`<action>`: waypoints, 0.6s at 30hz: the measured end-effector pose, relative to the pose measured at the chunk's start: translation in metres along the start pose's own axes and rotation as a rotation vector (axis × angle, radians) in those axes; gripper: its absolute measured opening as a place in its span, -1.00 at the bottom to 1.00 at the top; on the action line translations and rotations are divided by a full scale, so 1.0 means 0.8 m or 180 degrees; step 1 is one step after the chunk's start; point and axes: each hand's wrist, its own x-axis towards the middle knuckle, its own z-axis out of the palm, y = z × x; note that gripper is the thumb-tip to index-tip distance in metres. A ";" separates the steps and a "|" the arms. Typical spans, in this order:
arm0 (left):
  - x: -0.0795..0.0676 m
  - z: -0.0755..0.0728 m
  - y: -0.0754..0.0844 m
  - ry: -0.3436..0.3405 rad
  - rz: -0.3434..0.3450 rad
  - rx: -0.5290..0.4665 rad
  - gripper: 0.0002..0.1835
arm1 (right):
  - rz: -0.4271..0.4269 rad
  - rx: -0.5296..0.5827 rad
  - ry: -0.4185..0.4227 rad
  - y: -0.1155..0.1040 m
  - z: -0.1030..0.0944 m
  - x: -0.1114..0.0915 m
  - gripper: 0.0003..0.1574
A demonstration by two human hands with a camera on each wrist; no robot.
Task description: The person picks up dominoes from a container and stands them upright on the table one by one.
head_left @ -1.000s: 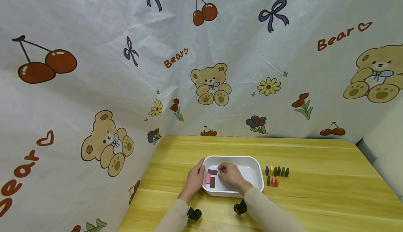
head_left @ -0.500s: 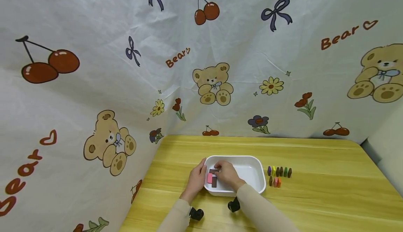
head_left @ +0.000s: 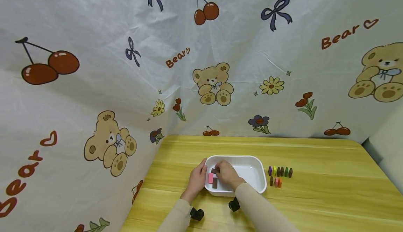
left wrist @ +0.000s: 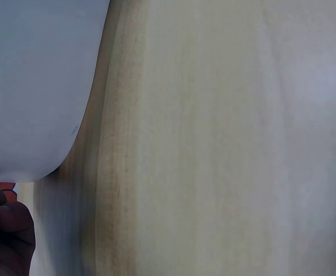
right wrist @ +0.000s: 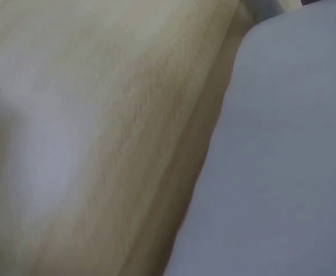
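A white plastic tray (head_left: 248,157) stands on the table. My left hand (head_left: 197,178) holds its left wall, thumb near the rim; in the left wrist view, the curled fingers (left wrist: 15,218) show beside the tray corner. Inside the tray on the left lie a pink block (head_left: 210,178) and a dark brown block (head_left: 215,183). Over them my right hand (head_left: 227,175) reaches in, its curled fingers at the right end of another dark brown block (head_left: 214,171), which they appear to pinch. The fingertips are partly hidden behind that hand. The right wrist view shows only tray wall and table.
Right of the tray, small upright blocks (head_left: 282,171) in purple, yellow, brown and green form a row. Nearer stand brown, pink and orange blocks (head_left: 276,182). A bear-print cloth (head_left: 239,120) hangs behind and left of the wood-grain table (head_left: 330,176).
My right hand has moved left inside the tray onto the upper brown block, covering more of it, and that block looks slightly turned. My left hand has stayed at the tray's side.
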 end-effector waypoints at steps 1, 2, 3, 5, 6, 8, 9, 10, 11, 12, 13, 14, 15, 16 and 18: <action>0.000 0.000 0.000 0.0000 -0.0003 0.0004 -0.51 | -0.0060 -0.0021 0.0021 0.001 -0.001 0.000 -0.76; 0.000 0.001 0.000 0.0002 -0.0002 0.0007 -0.52 | -0.0110 -0.0029 0.0037 0.003 -0.003 -0.001 -0.77; 0.000 0.001 0.000 0.0000 -0.0006 0.0008 -0.52 | -0.0155 -0.0039 0.0047 0.004 -0.004 -0.001 -0.77; 0.000 0.001 0.000 -0.0009 -0.0031 0.0007 -0.52 | -0.0187 -0.0012 0.0028 0.007 -0.007 -0.002 -0.78; 0.000 0.001 0.001 -0.0004 -0.0012 0.0009 -0.52 | -0.0187 0.0015 0.0013 0.008 -0.009 -0.003 -0.78; 0.000 0.001 0.001 0.0021 0.0026 0.0039 -0.52 | -0.0210 0.0053 0.0012 0.009 -0.012 -0.004 -0.78; 0.000 0.001 0.001 0.0025 0.0032 0.0043 -0.52 | -0.0230 0.0059 0.0017 0.010 -0.014 -0.005 -0.78; 0.000 0.001 0.001 0.0029 0.0039 0.0049 -0.52 | -0.0223 0.0072 0.0011 0.010 -0.015 -0.007 -0.78; 0.000 0.001 0.001 0.0030 0.0050 0.0057 -0.52 | -0.0219 0.0083 0.0013 0.010 -0.017 -0.008 -0.78; 0.000 0.001 0.001 0.0032 0.0069 0.0059 -0.52 | -0.0222 0.0103 0.0028 0.010 -0.018 -0.010 -0.79; 0.000 0.001 0.001 0.0025 0.0053 0.0059 -0.52 | -0.0219 0.0118 0.0035 0.010 -0.020 -0.011 -0.79; -0.001 0.001 0.001 0.0016 0.0040 0.0057 -0.52 | -0.0215 0.0146 0.0038 0.010 -0.022 -0.013 -0.79; -0.001 0.001 0.001 0.0010 0.0020 0.0047 -0.52 | -0.0208 0.0164 0.0034 0.010 -0.023 -0.015 -0.79; -0.001 0.001 0.001 0.0010 0.0014 0.0055 -0.52 | -0.0190 0.0181 0.0027 0.010 -0.025 -0.017 -0.79; -0.001 0.000 0.002 0.0012 0.0002 0.0062 -0.52 | -0.0176 0.0208 0.0022 0.011 -0.028 -0.019 -0.80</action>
